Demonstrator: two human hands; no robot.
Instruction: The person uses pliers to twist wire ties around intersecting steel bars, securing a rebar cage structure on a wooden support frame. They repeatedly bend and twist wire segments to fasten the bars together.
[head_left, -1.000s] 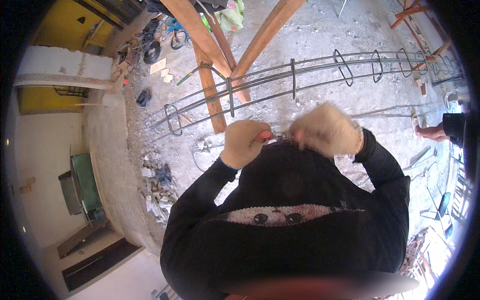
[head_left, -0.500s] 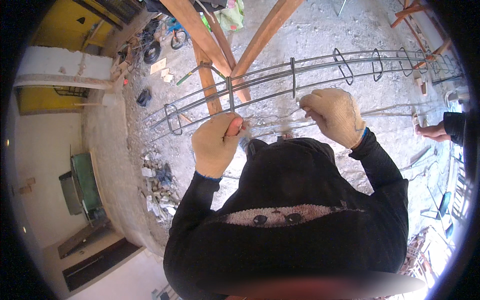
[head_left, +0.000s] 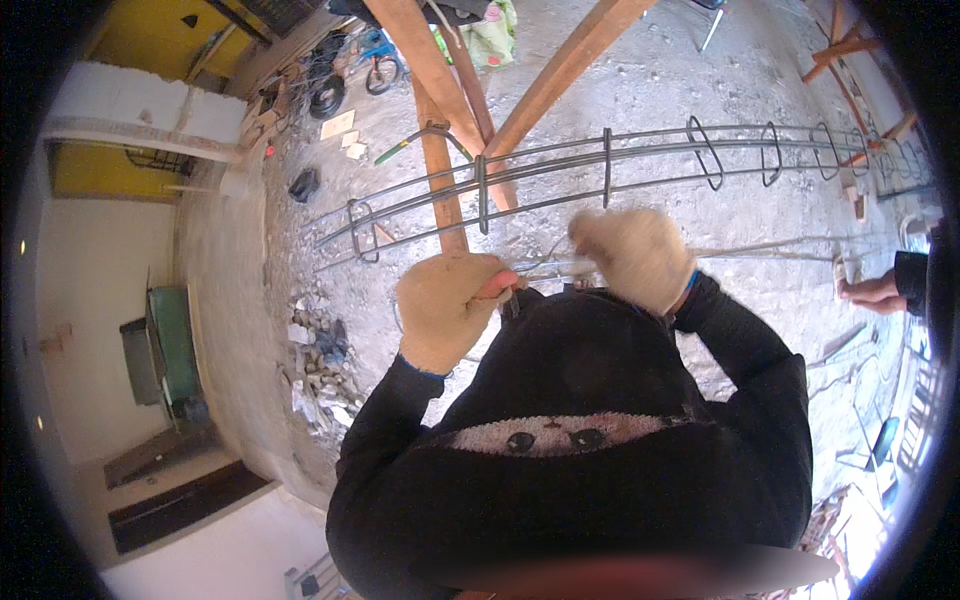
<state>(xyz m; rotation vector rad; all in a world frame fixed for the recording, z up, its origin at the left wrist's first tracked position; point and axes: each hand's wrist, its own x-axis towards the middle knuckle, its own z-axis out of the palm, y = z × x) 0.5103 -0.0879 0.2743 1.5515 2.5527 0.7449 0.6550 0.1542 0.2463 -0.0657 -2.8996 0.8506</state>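
Above the rough floor (head_left: pixel 660 85) runs a rebar cage (head_left: pixel 607 170).

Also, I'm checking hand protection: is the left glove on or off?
On: the beige glove covers the left hand down to a blue edge at the wrist, though the thumb tip shows bare.

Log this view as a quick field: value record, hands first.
Left hand: in cream knitted glove, fingers curled, pink thumb tip showing; anything held unclear
Right hand: in cream knitted glove, motion-blurred; grip unclear
Beyond hands: long grey steel-bar cage with rectangular loops
Timber: orange-brown wooden beams, crossing the cage in view
Left floor: pile of grey rubble
Clothing: black long-sleeved top
Right edge: another person's bare lower leg
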